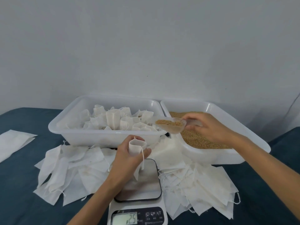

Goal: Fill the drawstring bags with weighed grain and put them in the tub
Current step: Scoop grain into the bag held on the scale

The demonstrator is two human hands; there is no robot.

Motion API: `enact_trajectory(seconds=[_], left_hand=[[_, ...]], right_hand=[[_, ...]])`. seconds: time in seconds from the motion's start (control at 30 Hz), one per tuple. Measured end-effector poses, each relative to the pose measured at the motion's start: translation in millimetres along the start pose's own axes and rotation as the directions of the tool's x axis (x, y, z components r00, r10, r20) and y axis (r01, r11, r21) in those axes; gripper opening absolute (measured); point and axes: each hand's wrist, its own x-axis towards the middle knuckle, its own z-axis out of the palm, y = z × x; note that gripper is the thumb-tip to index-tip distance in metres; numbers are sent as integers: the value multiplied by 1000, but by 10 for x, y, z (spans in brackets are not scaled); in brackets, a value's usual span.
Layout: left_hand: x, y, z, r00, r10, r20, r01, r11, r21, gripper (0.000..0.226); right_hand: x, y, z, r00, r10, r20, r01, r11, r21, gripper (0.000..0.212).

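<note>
While fingers grip bag (137, 147) and scoop (170, 125), a blue cloth (24, 200) meets a grey wall (146, 46).

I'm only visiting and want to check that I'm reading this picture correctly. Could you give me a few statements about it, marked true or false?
1. The right hand holds a clear scoop with grain in it. True.
2. The left hand holds a small white bag above the scale. True.
3. The grain tub is on the left and the tub of bags is on the right. False: the grain tub is on the right, the tub of filled bags on the left.
4. The scoop is empty. False: it carries grain.
5. Flat empty bags lie on the blue cloth around the scale. True.
</note>
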Motion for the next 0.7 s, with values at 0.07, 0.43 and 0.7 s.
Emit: enact_trajectory(seconds=[0.07,0.43,0.7], left_hand=[[1,3,0,1000,-4,2,4,1000,7,21],[-31,23,-5,998,-37,47,36,999,13,27],[-40,32,16,996,9,91,-5,999,-43,28]], right_hand=[[-25,-143,12,998,-58,12,58,997,-44,21],[32,-409,-39,987,-159,-19,139,915,-379,31],[36,-514,-1,978,-207,-5,181,864,-470,36]])
